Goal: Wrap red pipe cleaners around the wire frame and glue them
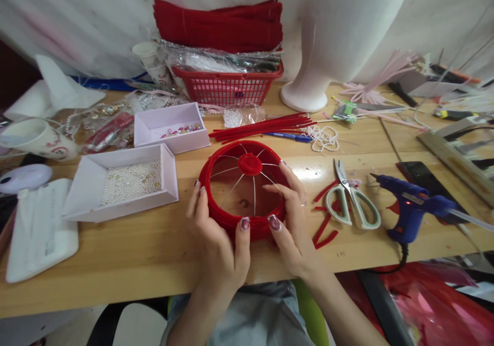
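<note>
Between my two hands is a round red frame [250, 229], a fuzzy ring like wound pipe cleaners. Thin pale wires run inward from its rim to a small red disc [250, 164] at the centre. My left hand [218, 235] wraps the ring's left side, thumb on the near rim. On the right side my right hand [295, 222] grips it, thumb on the near rim and some fingers reaching inside past the wires. Beyond the frame lies a bundle of red pipe cleaners [262, 127]. Scissors [350, 202] with pale handles rest to the right, beside red offcuts [324, 233].
A blue glue gun [409, 204] with a lit red light lies right, near a dark phone [432, 186]. Left are a box of pearl beads [170, 181] and a box of gems [168, 143]. Behind stand a red basket [227, 89] and a white mannequin head [328, 37].
</note>
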A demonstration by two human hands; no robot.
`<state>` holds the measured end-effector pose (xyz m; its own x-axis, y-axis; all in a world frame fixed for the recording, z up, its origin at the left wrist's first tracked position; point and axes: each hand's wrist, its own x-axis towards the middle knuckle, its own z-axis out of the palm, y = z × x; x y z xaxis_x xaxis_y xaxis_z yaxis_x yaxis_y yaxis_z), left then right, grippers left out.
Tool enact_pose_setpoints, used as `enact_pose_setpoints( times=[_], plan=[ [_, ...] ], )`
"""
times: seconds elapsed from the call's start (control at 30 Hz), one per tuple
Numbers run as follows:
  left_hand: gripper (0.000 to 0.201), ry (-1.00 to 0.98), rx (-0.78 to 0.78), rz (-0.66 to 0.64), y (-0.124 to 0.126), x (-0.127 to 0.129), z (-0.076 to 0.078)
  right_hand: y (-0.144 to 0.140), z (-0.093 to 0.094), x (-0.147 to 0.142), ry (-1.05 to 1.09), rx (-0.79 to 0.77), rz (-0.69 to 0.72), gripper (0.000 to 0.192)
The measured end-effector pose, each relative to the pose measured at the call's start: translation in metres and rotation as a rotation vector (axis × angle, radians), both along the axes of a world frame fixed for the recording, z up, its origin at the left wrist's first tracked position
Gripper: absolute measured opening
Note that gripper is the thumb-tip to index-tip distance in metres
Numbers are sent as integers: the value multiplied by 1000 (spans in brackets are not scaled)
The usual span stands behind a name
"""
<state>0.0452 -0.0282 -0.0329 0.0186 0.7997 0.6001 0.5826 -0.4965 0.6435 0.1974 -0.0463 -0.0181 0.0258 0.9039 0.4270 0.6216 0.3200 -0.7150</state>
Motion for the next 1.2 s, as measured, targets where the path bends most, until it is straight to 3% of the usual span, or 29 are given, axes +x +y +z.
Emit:
enact_pose_setpoints(
  times=[1.2],
  plan=[
    [76, 29, 4, -37, 1, -4, 0, 0, 1, -1, -49, 0, -38, 37]
  ],
)
